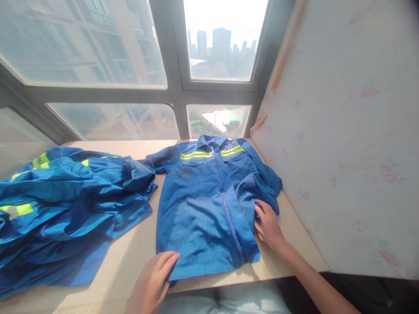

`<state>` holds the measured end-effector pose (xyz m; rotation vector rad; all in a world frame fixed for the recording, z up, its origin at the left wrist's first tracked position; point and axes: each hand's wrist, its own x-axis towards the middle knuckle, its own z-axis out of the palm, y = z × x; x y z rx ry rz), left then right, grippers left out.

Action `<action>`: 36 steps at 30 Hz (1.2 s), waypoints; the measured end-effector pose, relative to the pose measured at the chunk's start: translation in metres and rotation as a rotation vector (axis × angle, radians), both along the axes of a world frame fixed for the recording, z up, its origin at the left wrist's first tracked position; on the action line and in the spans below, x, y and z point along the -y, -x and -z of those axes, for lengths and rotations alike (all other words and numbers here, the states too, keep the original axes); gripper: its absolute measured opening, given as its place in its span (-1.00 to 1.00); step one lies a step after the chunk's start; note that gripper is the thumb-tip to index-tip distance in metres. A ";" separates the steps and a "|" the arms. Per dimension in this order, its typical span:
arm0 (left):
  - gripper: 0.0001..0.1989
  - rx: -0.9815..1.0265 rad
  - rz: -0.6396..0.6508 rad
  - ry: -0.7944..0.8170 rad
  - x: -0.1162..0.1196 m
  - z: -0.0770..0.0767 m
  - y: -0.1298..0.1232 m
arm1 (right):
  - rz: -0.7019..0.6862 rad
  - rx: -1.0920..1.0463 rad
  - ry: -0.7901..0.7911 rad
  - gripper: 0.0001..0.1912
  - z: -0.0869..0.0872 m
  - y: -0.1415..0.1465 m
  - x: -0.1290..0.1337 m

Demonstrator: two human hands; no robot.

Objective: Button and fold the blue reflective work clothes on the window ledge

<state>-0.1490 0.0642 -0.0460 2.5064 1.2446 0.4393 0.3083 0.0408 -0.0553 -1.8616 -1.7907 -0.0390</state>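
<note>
A blue work jacket [199, 209] with yellow-green reflective stripes across the chest lies front up, collar toward the window. Its zipper runs down the front, and the cloth on the right side is bunched into folds. At the lower left corner of the hem, my left hand [156, 279] is closed on the cloth, the thumb partly hidden beneath. My right hand [269, 223] pinches the jacket's right side edge above the hem. One sleeve stretches out to the left; the other is crumpled at the right.
Another blue garment with reflective stripes [75, 209] lies rumpled on the left of the light wooden surface [131, 257]. Grey-framed windows [176, 93] stand behind, and a flower-patterned wall [343, 144] closes off the right side. The surface's front edge is near my body.
</note>
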 end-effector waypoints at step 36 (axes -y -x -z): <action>-0.49 0.010 -0.046 0.096 0.004 -0.034 0.029 | -0.137 -0.014 0.294 -0.60 -0.093 -0.061 0.103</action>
